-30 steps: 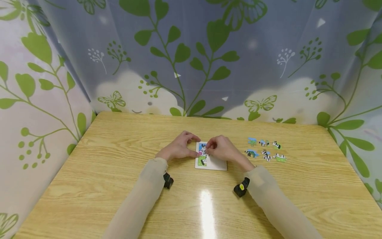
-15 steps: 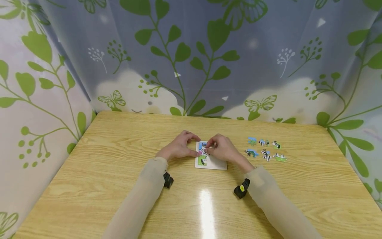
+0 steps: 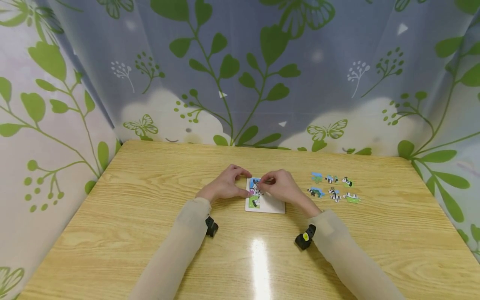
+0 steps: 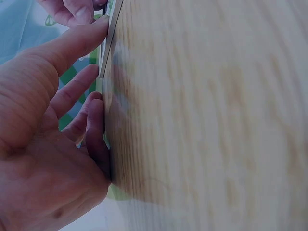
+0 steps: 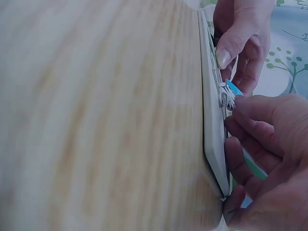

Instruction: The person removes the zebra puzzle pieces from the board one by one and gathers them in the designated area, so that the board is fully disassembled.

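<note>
In the head view a small white puzzle board (image 3: 272, 206) lies flat on the table, its left part filled by a zebra picture on blue and green. My left hand (image 3: 225, 183) rests at the board's left side, thumb on the edge of the picture and forefinger near the top left corner; in the left wrist view its fingers are loosely bent. My right hand (image 3: 281, 186) leans over the board and pinches a puzzle piece (image 5: 230, 99), blue and black-and-white, seen tilted against the board in the right wrist view. Its fingertips partly hide the piece.
Several loose puzzle pieces (image 3: 334, 195) lie in two rows to the right of the board. A wood-grain table (image 3: 150, 166) extends all round, with a leaf-patterned curtain (image 3: 240, 83) behind its far edge. Black wrist cameras (image 3: 305, 237) hang below both sleeves.
My right hand shifts slightly at the board and its fingertips move a little up and back, showing more of the zebra picture. The left hand stays where it was.
</note>
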